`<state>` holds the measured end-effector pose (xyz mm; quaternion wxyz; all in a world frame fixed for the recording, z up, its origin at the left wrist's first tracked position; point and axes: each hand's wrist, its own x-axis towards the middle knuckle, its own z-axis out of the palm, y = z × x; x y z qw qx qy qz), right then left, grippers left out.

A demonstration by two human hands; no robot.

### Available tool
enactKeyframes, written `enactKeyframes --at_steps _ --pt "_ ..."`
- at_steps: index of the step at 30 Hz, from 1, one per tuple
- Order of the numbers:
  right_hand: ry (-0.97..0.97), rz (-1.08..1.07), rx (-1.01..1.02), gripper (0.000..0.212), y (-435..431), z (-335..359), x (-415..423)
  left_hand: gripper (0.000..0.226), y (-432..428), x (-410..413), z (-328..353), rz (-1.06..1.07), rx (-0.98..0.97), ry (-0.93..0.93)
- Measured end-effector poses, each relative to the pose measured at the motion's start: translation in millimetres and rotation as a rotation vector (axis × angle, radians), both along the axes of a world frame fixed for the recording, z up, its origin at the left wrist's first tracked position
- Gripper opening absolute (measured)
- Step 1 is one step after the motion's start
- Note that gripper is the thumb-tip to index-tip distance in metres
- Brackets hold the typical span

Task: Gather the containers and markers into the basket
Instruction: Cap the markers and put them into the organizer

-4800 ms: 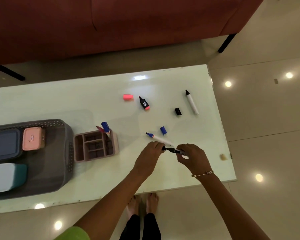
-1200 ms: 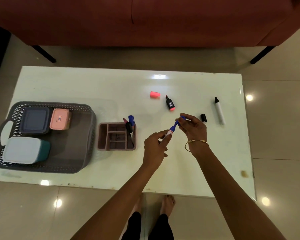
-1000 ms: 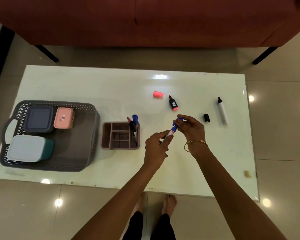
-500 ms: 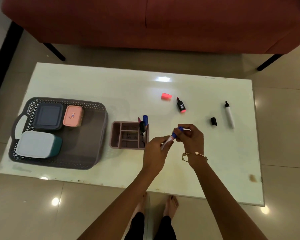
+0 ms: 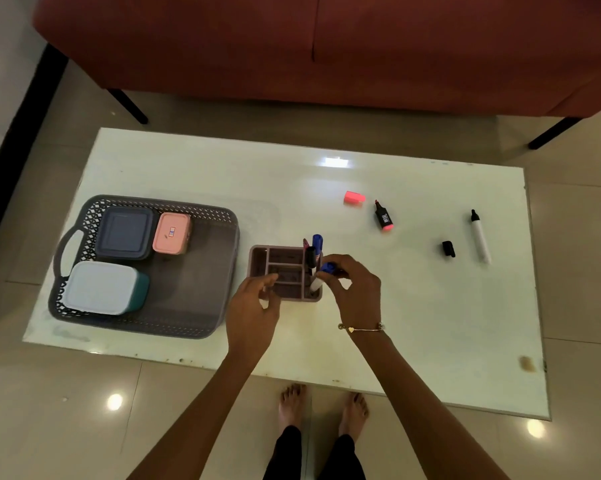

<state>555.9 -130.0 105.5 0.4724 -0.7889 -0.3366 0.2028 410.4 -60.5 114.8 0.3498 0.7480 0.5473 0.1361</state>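
Note:
A grey perforated basket at the table's left holds a dark blue container, a pink container and a teal one with a white lid. Beside it stands a mauve divided organizer with a few capped markers upright in its right slots. My right hand grips a blue-capped white marker, its lower end inside the organizer's right front slot. My left hand hovers with fingers apart at the organizer's front left edge. An uncapped pink highlighter, its pink cap, an uncapped white marker and a black cap lie to the right.
The white glossy table ends in a front edge just behind my bare feet. A red sofa on dark legs runs along the far side. Tiled floor surrounds the table. A brown smudge marks the near right corner.
I pressed the blue cap onto the marker, then my right hand carried it left into the organizer. My left hand let go and opened. The view shifted, so everything sits farther right.

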Motion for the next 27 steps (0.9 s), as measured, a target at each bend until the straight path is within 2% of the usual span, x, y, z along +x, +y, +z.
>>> enactKeyframes --at_steps 3,7,12,16,18,23,27 --pt "-0.087 0.091 -0.095 0.025 2.8 -12.8 -7.6 0.024 -5.1 2.1 -0.3 0.01 -0.013 -0.008" --pt "-0.105 0.131 -0.166 0.031 2.8 -18.6 -4.7 0.023 -11.5 17.9 2.1 -0.007 -0.036 -0.019" --pt "-0.116 0.034 -0.115 0.03 -0.9 -12.3 35.8 0.022 0.2 56.3 22.9 -0.027 -0.032 -0.094" --pt "-0.145 -0.064 -0.16 0.028 2.1 -11.6 83.3 0.024 18.8 108.5 37.4 -0.121 0.063 -0.166" --pt "-0.132 -0.107 -0.205 0.028 7.1 -16.7 104.7 0.026 25.2 140.4 31.9 -0.182 0.045 -0.183" --pt "-0.043 -0.182 -0.368 0.035 21.8 -44.6 146.7 0.038 20.7 216.2 -17.2 -0.335 -0.034 0.011" --pt "-0.017 -0.189 -0.468 0.048 32.1 -73.7 166.1 0.053 29.2 246.6 -69.4 -0.362 0.049 0.271"
